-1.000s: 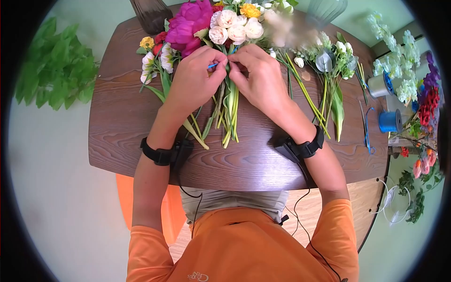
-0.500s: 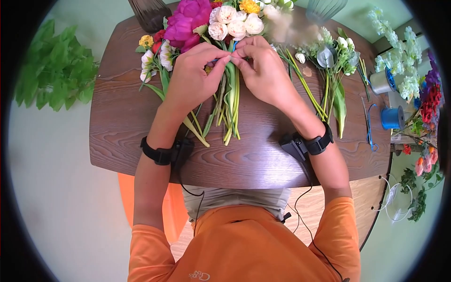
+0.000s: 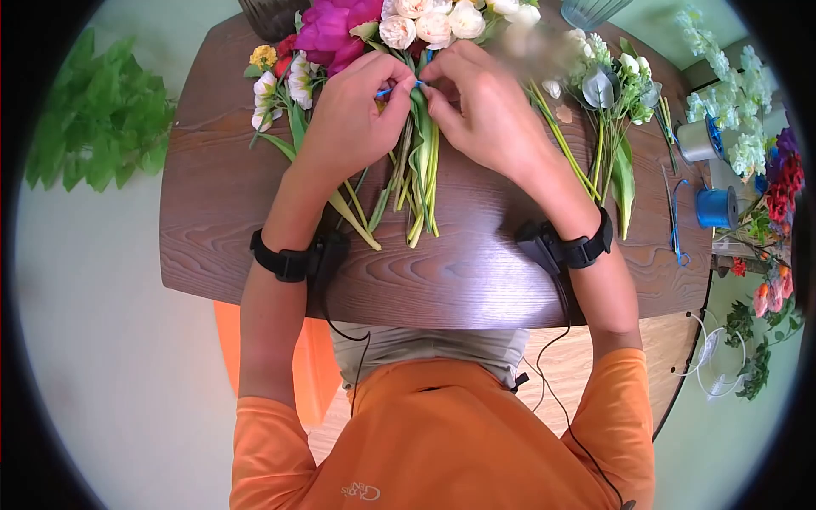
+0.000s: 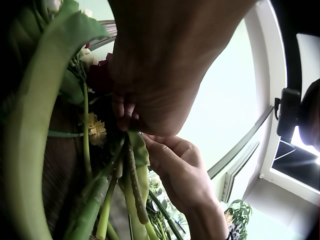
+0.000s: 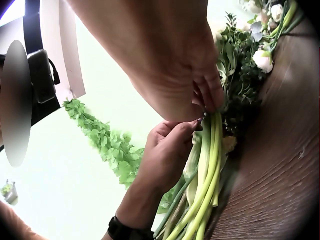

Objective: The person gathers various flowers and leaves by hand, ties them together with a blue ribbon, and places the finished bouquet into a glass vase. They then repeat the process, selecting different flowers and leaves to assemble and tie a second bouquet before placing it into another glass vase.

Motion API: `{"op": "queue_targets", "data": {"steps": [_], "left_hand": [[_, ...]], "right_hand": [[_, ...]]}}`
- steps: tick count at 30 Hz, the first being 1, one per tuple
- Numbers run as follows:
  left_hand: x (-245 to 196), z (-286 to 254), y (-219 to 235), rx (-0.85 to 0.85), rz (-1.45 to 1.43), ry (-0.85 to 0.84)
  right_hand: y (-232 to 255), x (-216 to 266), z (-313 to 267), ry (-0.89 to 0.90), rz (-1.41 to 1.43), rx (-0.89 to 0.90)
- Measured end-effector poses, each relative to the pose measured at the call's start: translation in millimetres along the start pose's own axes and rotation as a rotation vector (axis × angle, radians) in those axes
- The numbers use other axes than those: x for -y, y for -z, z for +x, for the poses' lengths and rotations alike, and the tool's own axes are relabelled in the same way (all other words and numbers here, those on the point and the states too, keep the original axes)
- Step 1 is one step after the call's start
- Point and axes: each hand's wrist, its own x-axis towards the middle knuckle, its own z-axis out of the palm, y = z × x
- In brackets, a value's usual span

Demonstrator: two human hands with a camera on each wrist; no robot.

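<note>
My left hand [image 3: 357,115] and right hand [image 3: 489,115] meet over the upper stems [image 3: 421,174] of a bouquet lying on the table. Thumb and forefinger of each hand pinch a thin blue cord [image 3: 384,92], which crosses the front of the stems between the fingertips. In the head view, a large magenta flower [image 3: 340,34] and cream roses [image 3: 432,30] lie just beyond the hands. The right wrist view shows yellow-green stems [image 5: 212,165] hanging below the fingertips. From the left wrist, a yellow flower [image 4: 96,131] appears beside the stems.
White flowers with long stems [image 3: 625,183] lie to the right on the wooden table [image 3: 255,225]. Near the right edge are a blue spool [image 3: 716,207], a white spool [image 3: 699,140] and a loose blue cord piece [image 3: 677,225]. Ribbed vases [image 3: 270,19] stand at the back.
The right hand has shifted slightly right, and its fingertips have drawn a little apart from the left ones, exposing blue cord between them. The head view has tilted slightly.
</note>
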Motion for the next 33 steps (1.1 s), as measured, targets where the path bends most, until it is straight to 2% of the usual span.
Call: {"op": "queue_targets", "data": {"steps": [5, 7, 10, 14, 19, 25, 32, 33], "left_hand": [[2.3, -0.3, -0.2, 0.001, -0.009, -0.004], [1.5, 0.3, 0.4, 0.014, -0.006, 0.015], [2.2, 0.5, -0.5, 0.011, -0.003, 0.011], [-0.3, 0.6, -0.4, 0.011, -0.012, 0.021], [1.8, 0.0, -0.7, 0.017, 0.003, 0.028], [3.8, -0.3, -1.1, 0.015, 0.011, 0.033], [10.9, -0.8, -2.1, 0.007, -0.015, 0.003], [8.1, -1.8, -2.8, -0.029, -0.047, 0.089]], "right_hand": [[10.1, 3.4, 2.1, 0.033, -0.085, 0.007], [8.6, 5.9, 0.9, 0.129, -0.094, -0.01], [1.0, 4.1, -1.4, 0.147, -0.192, -0.009], [-3.0, 1.8, -2.5, 0.112, -0.229, 0.001], [-7.7, 2.2, -3.4, 0.14, -0.231, -0.064], [-12.5, 3.2, -4.7, 0.197, -0.343, -0.054], [-3.8, 3.3, -2.8, 0.158, -0.314, -0.044], [-1.9, 2.8, -2.8, 0.138, -0.319, -0.021]]}}
